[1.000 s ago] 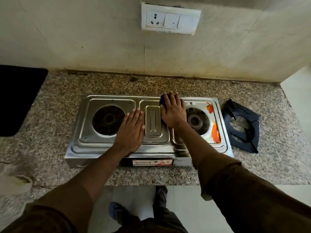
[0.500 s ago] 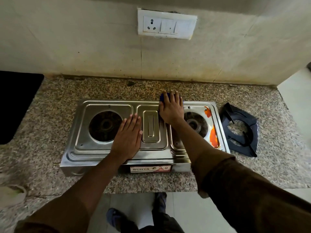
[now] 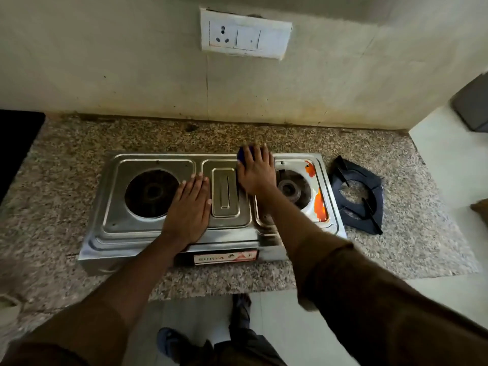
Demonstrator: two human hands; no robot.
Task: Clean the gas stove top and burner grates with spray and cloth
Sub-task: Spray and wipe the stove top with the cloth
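The blue cloth (image 3: 242, 154) has been pushed upward under the flat right hand (image 3: 256, 173); the stove (image 3: 148, 233) is steadied by the flat left hand (image 3: 188, 210), fingers straight.

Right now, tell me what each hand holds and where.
The right hand presses flat on a blue cloth, covering most of it. The left hand holds nothing; it rests flat on the stove.

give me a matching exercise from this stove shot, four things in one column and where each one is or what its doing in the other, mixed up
Things:
1. left hand
2. right hand
3. grate
4. orange stain

Places or states:
A. on the counter, right of the stove
B. flat on the stove, beside the left burner
C. pressing a blue cloth at the stove's back edge
D. on the stove top, right of the right burner

Pairs: 1-B, 2-C, 3-A, 4-D
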